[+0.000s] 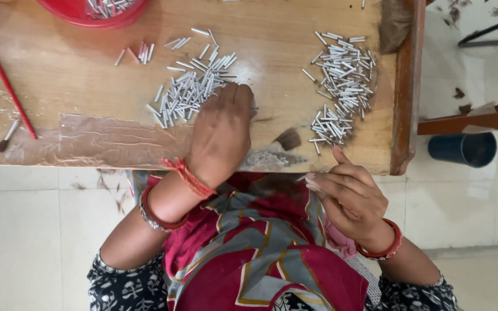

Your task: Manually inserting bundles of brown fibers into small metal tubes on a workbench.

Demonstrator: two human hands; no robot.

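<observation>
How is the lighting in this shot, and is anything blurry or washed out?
Head view: soft, even light with only faint shadows; a bright glare patch on the wooden table beside the left hand. The small metal tubes look sharp, the right hand slightly soft. The pale floor is nearly washed out.

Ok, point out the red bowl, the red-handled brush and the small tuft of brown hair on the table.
red bowl (pixel 82 17), head view, its front rim.
red-handled brush (pixel 12 95), head view, mid handle.
tuft of brown hair (pixel 289 139), head view, its middle.
</observation>
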